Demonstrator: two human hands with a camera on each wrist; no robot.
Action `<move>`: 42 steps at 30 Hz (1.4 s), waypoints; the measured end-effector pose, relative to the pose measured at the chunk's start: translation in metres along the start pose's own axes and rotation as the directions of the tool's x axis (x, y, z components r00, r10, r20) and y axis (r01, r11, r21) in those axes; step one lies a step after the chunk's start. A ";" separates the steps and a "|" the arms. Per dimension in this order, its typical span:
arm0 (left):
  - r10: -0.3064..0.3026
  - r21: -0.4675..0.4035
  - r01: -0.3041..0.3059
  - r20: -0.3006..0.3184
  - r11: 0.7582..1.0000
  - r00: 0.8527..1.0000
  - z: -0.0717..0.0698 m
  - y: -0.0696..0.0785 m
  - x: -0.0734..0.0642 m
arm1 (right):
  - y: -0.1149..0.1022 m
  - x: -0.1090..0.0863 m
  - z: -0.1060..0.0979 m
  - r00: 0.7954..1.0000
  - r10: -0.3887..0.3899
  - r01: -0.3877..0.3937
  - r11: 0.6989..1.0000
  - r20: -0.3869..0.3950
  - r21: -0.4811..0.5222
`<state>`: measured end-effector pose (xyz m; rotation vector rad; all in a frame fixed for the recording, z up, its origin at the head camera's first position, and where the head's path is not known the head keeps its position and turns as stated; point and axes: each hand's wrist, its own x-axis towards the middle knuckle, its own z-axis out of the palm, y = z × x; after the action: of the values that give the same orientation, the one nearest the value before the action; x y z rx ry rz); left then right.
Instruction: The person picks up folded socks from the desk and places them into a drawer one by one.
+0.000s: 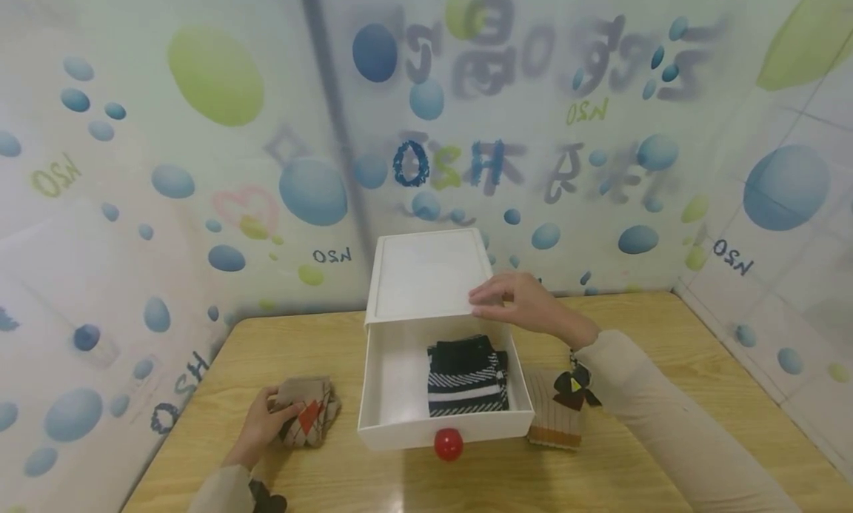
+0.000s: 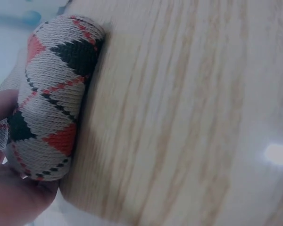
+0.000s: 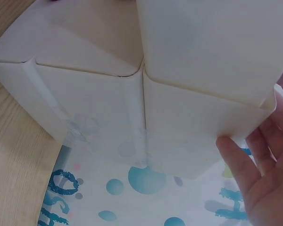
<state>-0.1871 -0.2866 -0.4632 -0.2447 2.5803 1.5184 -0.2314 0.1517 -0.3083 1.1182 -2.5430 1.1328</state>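
On the left of the table, my left hand (image 1: 261, 426) grips a folded beige argyle sock (image 1: 312, 417) with red and dark green diamonds. The left wrist view has that sock (image 2: 54, 99) rolled up, with the thumb and fingers at its side. A white drawer box (image 1: 426, 276) stands in the middle, its drawer (image 1: 393, 394) pulled out, with a red round knob (image 1: 449, 444) in front. Folded black-and-white patterned socks (image 1: 466, 380) lie in the drawer's right part. My right hand (image 1: 523, 302) rests its fingers on the box top near the right edge.
Right of the drawer, a beige ribbed sock with a brown band (image 1: 554, 424) lies on the wooden table (image 1: 320, 483), partly under the right wrist. Behind the table hangs a pale sheet (image 1: 426, 128) printed with blue and green bubbles.
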 end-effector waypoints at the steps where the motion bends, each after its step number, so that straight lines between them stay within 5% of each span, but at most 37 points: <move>1: -0.007 -0.009 0.007 0.000 1.000 1.000 0.000 0.001 0.000 | 0.000 0.000 0.000 1.000 -0.002 0.002 1.000 0.001 -0.001; 16: 0.010 -0.036 -0.011 -0.019 0.999 1.000 0.001 0.008 -0.006 | 0.000 0.000 0.001 1.000 -0.023 0.023 1.000 -0.007 -0.006; 42: 0.043 -0.182 -0.034 0.050 0.983 0.998 -0.007 0.059 -0.025 | 0.000 0.000 0.000 1.000 0.005 -0.005 1.000 0.002 -0.020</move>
<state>-0.1755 -0.2627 -0.4049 -0.1716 2.4218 1.7504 -0.2314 0.1516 -0.3079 1.1093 -2.5543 1.1050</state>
